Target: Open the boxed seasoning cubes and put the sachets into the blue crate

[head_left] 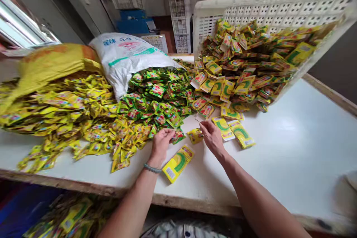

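Observation:
My left hand, with a beaded bracelet at the wrist, pinches the edge of a green packet at the near side of the green packet pile. A small yellow packet lies between my hands. My right hand is closed, with something thin and dark at its fingertips. Just in front of my left wrist, a flat yellow box rests on the white table. Two more yellow boxes lie just right of my right hand.
Yellow packets spill from a yellow sack at the left. Beside it lies a white sack. A tipped white crate spills many boxes at the right. More boxes sit below the table edge.

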Demonstrator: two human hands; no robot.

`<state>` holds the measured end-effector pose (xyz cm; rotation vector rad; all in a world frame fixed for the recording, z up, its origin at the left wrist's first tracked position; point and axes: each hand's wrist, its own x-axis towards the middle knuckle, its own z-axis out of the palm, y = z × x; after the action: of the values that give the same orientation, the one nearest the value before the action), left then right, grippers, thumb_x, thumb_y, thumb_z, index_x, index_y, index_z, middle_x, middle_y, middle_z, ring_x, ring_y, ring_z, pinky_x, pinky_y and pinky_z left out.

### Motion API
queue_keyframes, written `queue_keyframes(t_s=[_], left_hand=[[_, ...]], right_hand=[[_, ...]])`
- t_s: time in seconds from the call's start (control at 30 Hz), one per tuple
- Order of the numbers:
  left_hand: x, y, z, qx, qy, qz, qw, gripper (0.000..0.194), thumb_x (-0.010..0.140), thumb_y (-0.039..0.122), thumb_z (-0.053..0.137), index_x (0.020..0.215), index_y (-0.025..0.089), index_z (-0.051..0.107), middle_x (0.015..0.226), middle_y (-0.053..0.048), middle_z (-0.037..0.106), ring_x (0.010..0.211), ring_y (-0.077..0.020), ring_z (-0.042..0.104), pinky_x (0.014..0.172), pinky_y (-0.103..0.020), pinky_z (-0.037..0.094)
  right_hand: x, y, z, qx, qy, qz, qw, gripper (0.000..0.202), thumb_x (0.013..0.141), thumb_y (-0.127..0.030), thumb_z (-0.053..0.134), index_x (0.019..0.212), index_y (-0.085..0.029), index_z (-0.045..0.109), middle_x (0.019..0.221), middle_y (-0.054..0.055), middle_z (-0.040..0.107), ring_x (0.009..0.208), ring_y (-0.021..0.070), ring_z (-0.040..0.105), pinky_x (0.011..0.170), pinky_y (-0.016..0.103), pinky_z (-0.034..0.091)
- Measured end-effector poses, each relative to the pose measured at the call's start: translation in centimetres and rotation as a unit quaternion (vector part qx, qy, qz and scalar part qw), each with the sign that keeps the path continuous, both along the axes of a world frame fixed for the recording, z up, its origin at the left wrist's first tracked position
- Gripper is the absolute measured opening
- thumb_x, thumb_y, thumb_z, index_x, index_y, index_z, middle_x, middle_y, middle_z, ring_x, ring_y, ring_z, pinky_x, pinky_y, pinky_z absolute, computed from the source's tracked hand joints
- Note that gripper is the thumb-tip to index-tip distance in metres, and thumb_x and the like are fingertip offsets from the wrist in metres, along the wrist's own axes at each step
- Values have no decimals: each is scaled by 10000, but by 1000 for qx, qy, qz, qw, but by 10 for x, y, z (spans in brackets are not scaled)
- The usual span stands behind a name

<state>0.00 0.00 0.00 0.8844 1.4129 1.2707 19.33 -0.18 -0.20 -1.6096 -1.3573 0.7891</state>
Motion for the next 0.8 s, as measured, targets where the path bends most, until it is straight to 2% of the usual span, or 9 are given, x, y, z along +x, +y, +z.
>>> queue_keyframes(t_s=[0.13, 0.23, 0.3, 0.4, 0.47, 0.53, 0.6, 0.73, 0.8], left_hand=[[1, 2, -6, -1, 12, 1, 1000, 441, 501, 482, 833, 687, 155, 602, 571, 31, 611, 514, -97, 531, 508, -213, 396], [-1, 3, -10, 3, 25, 3, 1000, 425, 497, 452, 843, 687, 156, 605, 578, 17, 637, 530, -113, 558, 539, -231, 429], [-3, 3, -11, 8, 31, 8, 999, 397, 518, 437, 834, 683, 161, 601, 599, 4, 661, 551, -127, 582, 566, -247, 451], [-5, 2, -12, 13, 41, 12, 999, 335, 545, 387, 824, 663, 171, 597, 575, 14, 653, 534, -124, 574, 552, -239, 436], [-4, 0, -11, 14, 44, 8, 999, 289, 554, 340, 823, 652, 173, 609, 536, 31, 628, 505, -111, 546, 525, -224, 410], [0, -2, -9, 10, 35, -8, 999, 260, 552, 303, 822, 654, 169, 623, 530, 32, 625, 501, -106, 540, 522, -217, 406], [6, -5, -6, 3, 11, -31, 999, 269, 552, 308, 819, 662, 164, 621, 548, 27, 633, 509, -107, 551, 531, -220, 421], [13, -9, 3, -12, -51, -67, 996, 333, 606, 417, 781, 701, 164, 588, 599, 24, 637, 522, -106, 567, 547, -232, 451], [14, -11, 7, -18, -72, -80, 994, 355, 603, 412, 793, 744, 160, 587, 631, 17, 654, 550, -110, 589, 575, -239, 468]], right_hand=[[2, -4, -7, -25, -151, 2, 988, 286, 838, -436, 588, 917, -164, 631, 910, 97, 621, 826, 214, 554, 722, 304, 400], [-3, -5, -11, -46, -245, 39, 968, 187, 754, -326, 686, 837, -172, 620, 934, 110, 611, 886, 236, 533, 732, 311, 388], [-5, -3, -10, -72, -206, 37, 975, 144, 733, -271, 688, 784, -181, 588, 847, 78, 611, 828, 219, 536, 700, 303, 385], [-6, 0, -4, -101, 17, 21, 995, 204, 725, -322, 691, 802, -193, 553, 714, 13, 590, 695, 179, 548, 638, 288, 403], [-8, 0, 0, -91, 215, 40, 971, 328, 685, -394, 725, 878, -196, 549, 741, 4, 613, 685, 169, 577, 642, 292, 440], [-14, -3, 1, -82, 341, 81, 933, 432, 633, -427, 760, 932, -190, 556, 813, 20, 641, 717, 167, 597, 669, 301, 467], [-22, -7, -2, -83, 353, 104, 926, 432, 612, -431, 765, 906, -180, 572, 825, 31, 641, 728, 166, 587, 678, 304, 467], [-36, -13, -13, -50, 232, 68, 969, 309, 672, -413, 695, 850, -193, 570, 785, 16, 615, 715, 165, 543, 684, 309, 445], [-37, -14, -15, -41, 191, 48, 980, 266, 706, -401, 662, 847, -205, 550, 776, 5, 603, 705, 160, 529, 688, 306, 439]])
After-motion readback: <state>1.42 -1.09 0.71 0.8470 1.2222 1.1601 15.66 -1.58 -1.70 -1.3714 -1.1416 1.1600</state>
